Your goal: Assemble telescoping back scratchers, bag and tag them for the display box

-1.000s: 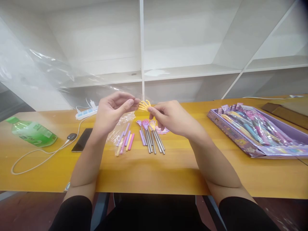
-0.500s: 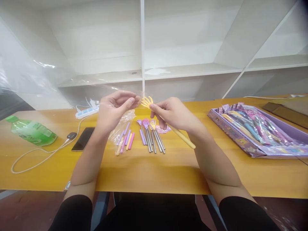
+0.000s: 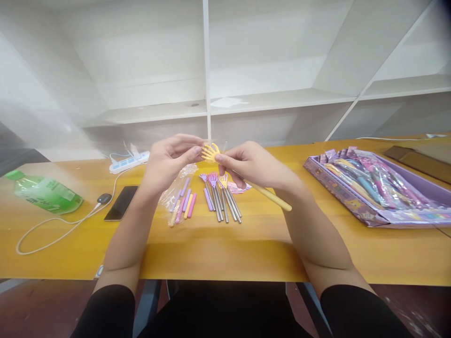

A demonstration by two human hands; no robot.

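Note:
My right hand [image 3: 252, 164] is closed around a yellow back scratcher [image 3: 273, 198]. Its hand-shaped head points left and its handle slants down to the right under my wrist. My left hand [image 3: 167, 162] pinches a thin clear plastic bag [image 3: 210, 141], faint and blurred, whose edge lies at the scratcher's fingers. Below on the table are several metal-shafted back scratchers [image 3: 225, 199] with purple, pink and yellow heads. Left of them, several coloured handle sleeves [image 3: 190, 205] lie beside and on crumpled clear plastic [image 3: 169, 197].
On the right stands a purple display box [image 3: 355, 206] of bagged back scratchers [image 3: 377, 183]. To the left are a phone [image 3: 121, 203], a cable with a black puck [image 3: 104, 198], a green bottle [image 3: 45, 193] and a power strip [image 3: 128, 162]. White shelving [image 3: 264, 101] rises behind the table.
The scratcher's head has shifted slightly left, to my left fingertips and the bag's edge. The clear film that stretched across the upper left has swung and now shows only faintly.

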